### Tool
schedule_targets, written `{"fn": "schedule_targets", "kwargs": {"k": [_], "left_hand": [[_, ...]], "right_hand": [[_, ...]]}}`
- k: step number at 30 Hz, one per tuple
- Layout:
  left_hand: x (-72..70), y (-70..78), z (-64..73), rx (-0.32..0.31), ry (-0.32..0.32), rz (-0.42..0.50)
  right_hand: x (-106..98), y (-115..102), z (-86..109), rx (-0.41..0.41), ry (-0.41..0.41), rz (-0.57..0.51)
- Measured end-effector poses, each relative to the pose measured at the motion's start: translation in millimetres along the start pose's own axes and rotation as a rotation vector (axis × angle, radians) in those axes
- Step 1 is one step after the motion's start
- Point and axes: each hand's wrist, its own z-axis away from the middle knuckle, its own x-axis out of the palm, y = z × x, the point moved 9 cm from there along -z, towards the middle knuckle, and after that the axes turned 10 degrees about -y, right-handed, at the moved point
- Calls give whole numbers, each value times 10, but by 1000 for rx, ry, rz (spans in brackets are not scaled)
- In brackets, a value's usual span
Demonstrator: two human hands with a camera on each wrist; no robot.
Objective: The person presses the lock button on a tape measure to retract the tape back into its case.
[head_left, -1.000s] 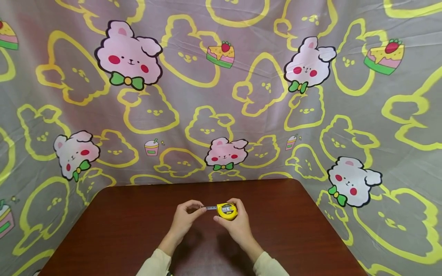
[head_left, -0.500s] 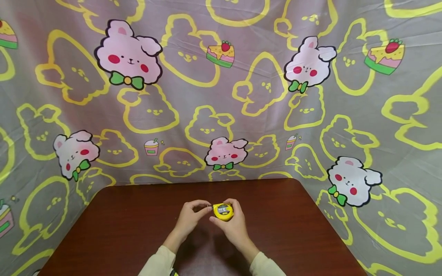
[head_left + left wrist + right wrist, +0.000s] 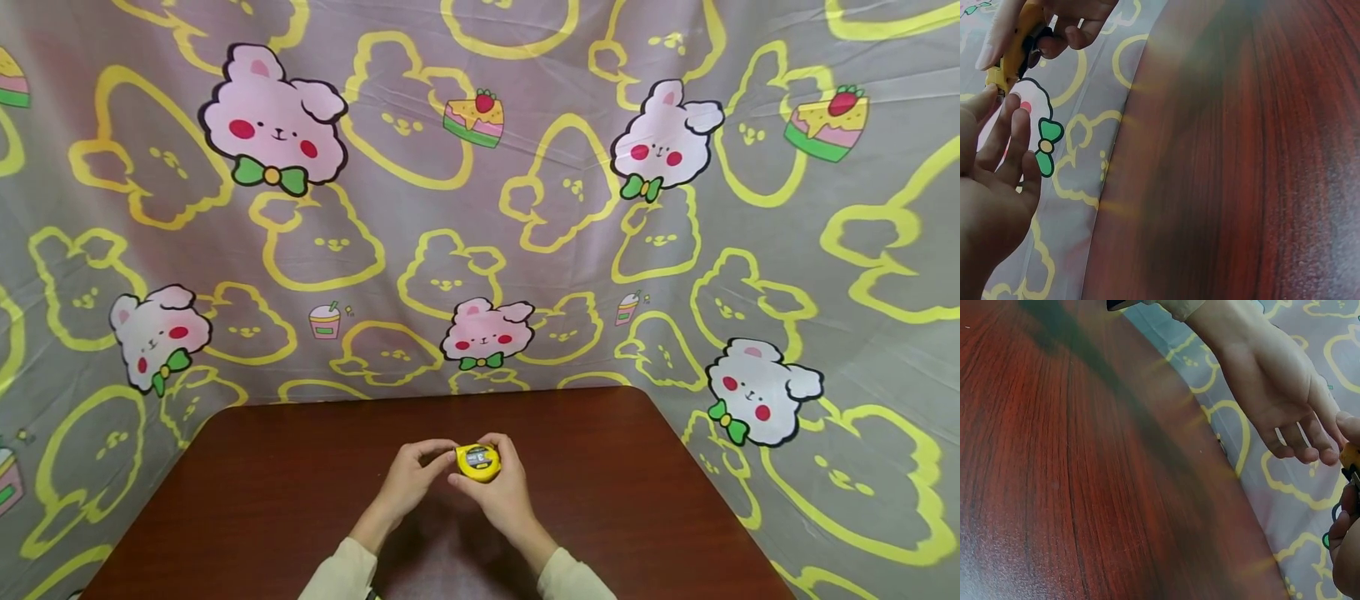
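Observation:
A yellow tape measure with a grey and black label is held above the table, its blade drawn fully into the case. My right hand grips the case from the right, thumb below and fingers along the far side. At the case's mouth, my left hand pinches the tape's end between thumb and index finger. In the left wrist view the left thumb and fingertips meet at the tip of the tape measure, the other fingers loosely bent. The right wrist view shows only part of the tape measure at its edge.
A dark red-brown wooden table with rounded far corners lies under both hands. Grey cloth printed with yellow outlines and pink rabbit faces hangs behind it and at both sides.
The short stretch of blade between the hands has gone back into the case. The right hand with the tape measure has moved left to meet the left hand, which shifted slightly right.

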Motion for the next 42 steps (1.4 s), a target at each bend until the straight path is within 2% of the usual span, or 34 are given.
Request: {"fn": "schedule_targets", "kwargs": {"k": [3, 7, 9, 10, 13, 17, 20, 26, 34, 38, 42], "left_hand": [[30, 121, 25, -12, -38, 6], [95, 111, 26, -20, -77, 21], [113, 37, 16, -19, -80, 34], [112, -6, 12, -20, -71, 36], [56, 26, 47, -18, -27, 48], [-43, 166, 130, 9, 33, 70], [-74, 240, 184, 9, 37, 82], [-89, 240, 218, -11, 40, 114], [-69, 155, 253, -32, 43, 172], [-105, 133, 277, -23, 60, 166], [-152, 86, 316, -40, 90, 174]], "right_hand": [[-6, 5, 6, 7, 1, -7], [-51, 17, 18, 5, 16, -8], [-81, 95, 17, 2, 41, 3], [-92, 159, 14, 4, 54, 12], [-112, 402, 2, 19, 105, 47], [-123, 701, 34, 63, 167, 141], [-111, 892, 84, 111, 185, 215], [-87, 1139, 165, 195, 208, 374], [10, 1206, 186, 201, 165, 605], [60, 1209, 153, 203, 142, 679], [127, 1189, 115, 187, 111, 721]]}}
